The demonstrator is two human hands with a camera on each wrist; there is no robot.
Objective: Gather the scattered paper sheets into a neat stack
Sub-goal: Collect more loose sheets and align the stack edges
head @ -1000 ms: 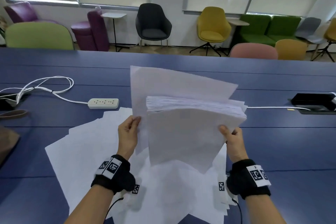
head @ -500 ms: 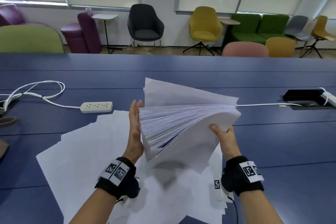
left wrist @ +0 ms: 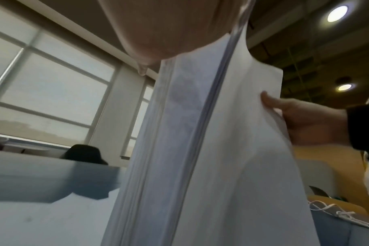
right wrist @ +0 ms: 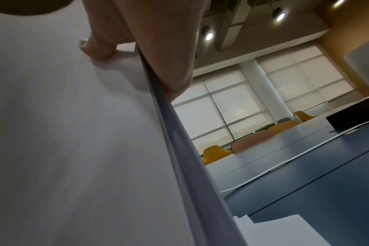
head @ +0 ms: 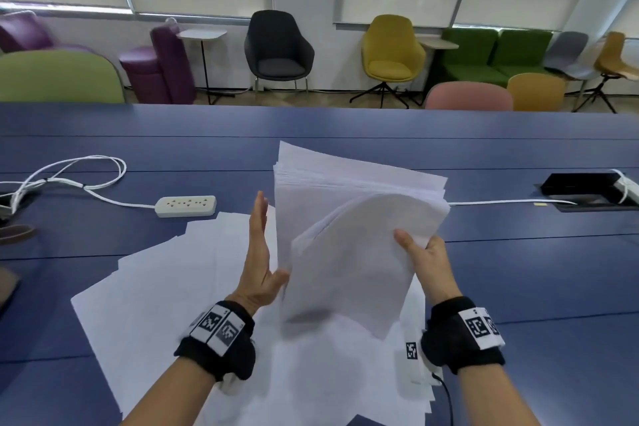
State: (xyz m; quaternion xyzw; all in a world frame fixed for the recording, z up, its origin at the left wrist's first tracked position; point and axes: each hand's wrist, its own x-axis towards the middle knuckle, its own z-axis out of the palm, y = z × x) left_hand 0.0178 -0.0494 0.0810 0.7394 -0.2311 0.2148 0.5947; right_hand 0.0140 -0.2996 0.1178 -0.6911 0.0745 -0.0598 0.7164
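A thick bundle of white paper sheets (head: pixel 345 245) stands nearly upright above the blue table (head: pixel 518 287). My right hand (head: pixel 423 259) grips its right edge, thumb on the near face and fingers behind; the right wrist view shows that thumb on the paper bundle (right wrist: pixel 74 133). My left hand (head: pixel 260 252) is flat with straight fingers against the bundle's left edge; in the left wrist view the palm meets the bundle's edge (left wrist: pixel 169 133). More loose sheets (head: pixel 155 304) lie spread on the table below both hands.
A white power strip (head: pixel 186 206) with a coiled cable (head: pixel 69 176) lies at the left behind the loose sheets. A black cable box (head: pixel 584 185) sits in the table at the right. Chairs line the far side.
The left hand let go of the bundle's left side and now lies flat against its edge. The fanned sheets have closed up and the bundle has tipped more upright.
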